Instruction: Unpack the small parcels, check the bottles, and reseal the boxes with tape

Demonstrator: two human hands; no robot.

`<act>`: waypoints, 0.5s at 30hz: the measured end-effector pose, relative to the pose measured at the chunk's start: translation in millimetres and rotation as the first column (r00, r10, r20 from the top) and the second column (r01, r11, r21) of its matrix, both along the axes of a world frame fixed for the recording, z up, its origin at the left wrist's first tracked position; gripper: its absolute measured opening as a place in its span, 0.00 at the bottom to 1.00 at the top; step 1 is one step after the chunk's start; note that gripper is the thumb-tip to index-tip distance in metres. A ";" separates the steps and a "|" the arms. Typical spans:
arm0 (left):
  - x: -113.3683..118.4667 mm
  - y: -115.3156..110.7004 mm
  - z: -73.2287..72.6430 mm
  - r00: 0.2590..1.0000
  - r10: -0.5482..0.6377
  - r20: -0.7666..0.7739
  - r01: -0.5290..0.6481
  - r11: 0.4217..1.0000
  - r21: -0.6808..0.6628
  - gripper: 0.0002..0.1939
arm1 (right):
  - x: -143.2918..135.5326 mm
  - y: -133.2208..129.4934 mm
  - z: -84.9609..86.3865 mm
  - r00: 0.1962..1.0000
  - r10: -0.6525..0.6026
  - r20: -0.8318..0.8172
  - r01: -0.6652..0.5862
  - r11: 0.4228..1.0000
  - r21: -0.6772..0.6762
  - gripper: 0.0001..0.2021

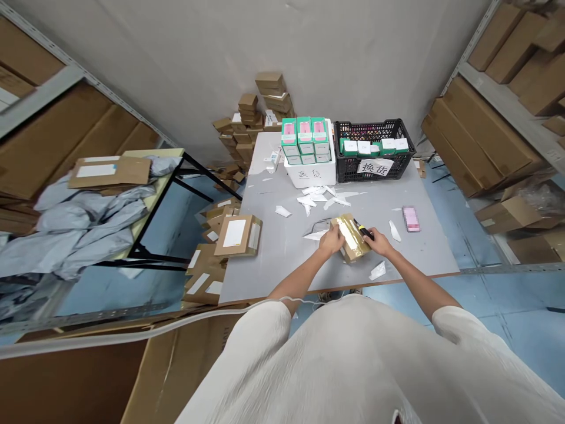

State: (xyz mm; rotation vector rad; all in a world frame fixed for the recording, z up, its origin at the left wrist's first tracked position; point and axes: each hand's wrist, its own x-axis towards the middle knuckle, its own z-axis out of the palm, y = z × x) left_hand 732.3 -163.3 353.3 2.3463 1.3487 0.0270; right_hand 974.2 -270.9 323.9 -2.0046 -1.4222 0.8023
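Note:
A small cardboard box with shiny brown tape over its top stands tilted on the grey table, near its front edge. My left hand grips the left side of this box, fingers closed on it. In my right hand is a black and yellow utility knife, its front end at the box's taped upper right edge. Whether the blade cuts into the tape is too small to tell. Scraps of white paper lie behind the box, and another crumpled scrap lies in front of my right hand.
A white bin of green-and-pink boxes and a black crate stand at the table's back. A labelled carton sits at the left edge; a pink item lies right. Parcels fill a side table. Shelves flank both sides.

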 end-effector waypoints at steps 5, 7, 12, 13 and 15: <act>-6.8 0.6 0.5 0.998 0.053 0.036 -0.054 0.997 0.046 0.29 | -25.3 -1.7 -16.1 0.961 0.063 -0.271 -0.066 0.998 -0.002 0.19; -3.9 -2.4 0.9 0.997 0.063 0.035 -0.066 0.994 0.087 0.32 | -33.1 4.3 -15.4 0.949 0.069 -0.307 -0.071 0.997 0.006 0.18; 19.2 -21.7 -2.6 0.995 0.091 -0.043 -0.087 0.992 0.091 0.48 | -32.3 21.5 2.9 0.970 -0.051 -0.239 0.059 0.998 0.024 0.21; 24.3 -26.2 -4.4 0.995 0.083 -0.057 -0.079 0.994 0.080 0.51 | -29.5 23.0 6.8 0.970 -0.064 -0.235 0.070 0.997 0.020 0.21; 31.9 -33.5 -9.2 0.997 0.032 -0.077 -0.027 0.997 0.077 0.54 | -23.6 23.7 12.6 0.967 -0.078 -0.241 0.085 0.996 0.017 0.22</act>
